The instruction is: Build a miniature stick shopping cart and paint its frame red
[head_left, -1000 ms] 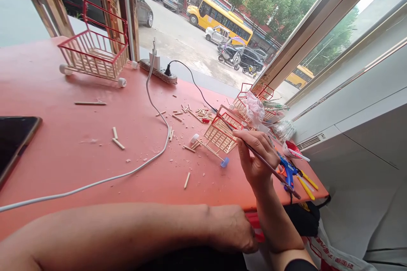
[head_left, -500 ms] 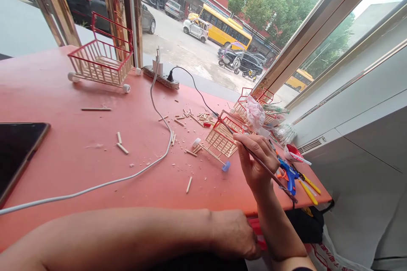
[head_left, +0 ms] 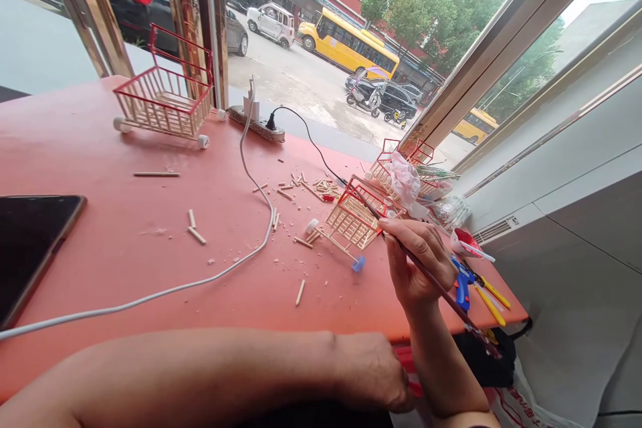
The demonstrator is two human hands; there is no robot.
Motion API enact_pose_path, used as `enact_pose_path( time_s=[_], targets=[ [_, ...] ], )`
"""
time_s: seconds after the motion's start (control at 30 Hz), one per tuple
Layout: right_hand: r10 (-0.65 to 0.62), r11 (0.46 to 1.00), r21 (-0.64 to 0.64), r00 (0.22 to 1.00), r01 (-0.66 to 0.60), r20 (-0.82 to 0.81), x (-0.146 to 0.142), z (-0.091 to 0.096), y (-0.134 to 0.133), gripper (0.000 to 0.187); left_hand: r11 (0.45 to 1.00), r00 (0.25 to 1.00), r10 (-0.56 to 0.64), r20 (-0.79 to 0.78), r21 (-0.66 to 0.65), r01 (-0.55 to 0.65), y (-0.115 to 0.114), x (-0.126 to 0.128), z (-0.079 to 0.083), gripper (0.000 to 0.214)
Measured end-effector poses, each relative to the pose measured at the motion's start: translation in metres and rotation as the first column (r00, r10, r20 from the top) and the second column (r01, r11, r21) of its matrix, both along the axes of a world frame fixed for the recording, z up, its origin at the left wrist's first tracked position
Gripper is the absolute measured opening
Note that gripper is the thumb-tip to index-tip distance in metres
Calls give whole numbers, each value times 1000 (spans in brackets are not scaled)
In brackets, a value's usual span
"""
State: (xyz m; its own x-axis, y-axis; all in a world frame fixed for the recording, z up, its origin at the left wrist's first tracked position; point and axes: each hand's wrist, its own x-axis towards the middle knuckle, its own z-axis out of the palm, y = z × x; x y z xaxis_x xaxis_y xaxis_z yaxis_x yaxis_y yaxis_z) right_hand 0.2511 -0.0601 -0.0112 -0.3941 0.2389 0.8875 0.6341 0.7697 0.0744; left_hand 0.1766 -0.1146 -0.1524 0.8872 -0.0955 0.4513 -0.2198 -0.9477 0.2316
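In my right hand [head_left: 421, 257] a thin paintbrush [head_left: 466, 321] with a dark red handle is pinched between thumb and fingers. Its tip overlaps the red upper rim of a small model shopping cart [head_left: 354, 221] built of wooden sticks. Whether the tip touches the rim I cannot tell. The cart sits tilted on the table, a blue wheel [head_left: 358, 264] at its near corner and a white wheel [head_left: 311, 226] at the left. My left hand [head_left: 371, 371] is curled at the table's front edge, beside something red. Its fingertips are hidden.
A finished-looking cart [head_left: 165, 103] stands at the back left near a power strip [head_left: 258, 124]. A white cable [head_left: 200, 281] crosses the red table. Cut sticks [head_left: 321, 187] lie scattered. On the right are a red paint cup [head_left: 466, 241], a blue glue gun [head_left: 462, 284] and yellow-handled pliers [head_left: 491, 301].
My right hand has shifted slightly right with the paintbrush, whose back end now reaches lower and farther right. The left hand has hardly moved. The cart stays in place.
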Motion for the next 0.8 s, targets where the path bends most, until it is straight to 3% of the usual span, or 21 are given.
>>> enact_pose_path(
  time_s=[0.13,0.33,0.5,0.8],
  targets=[
    [-19,999,-37,998,21,57,-2,-1,3,26,1000,1000,-3,-15,-1,3,0,1,-1,21],
    [6,1000,-3,1000,-6,-17,-2,-4,3,31,999,1000,13,-15,-51,-14,0,4,-4,19],
    [-17,999,-38,999,18,47,-2,-4,3,25,996,1000,11,-15,-84,-12,0,4,-7,20],
    [-11,1000,-15,999,12,49,-4,-1,7,24,1000,999,-19,-45,17,19,1,1,3,19]
  ],
)
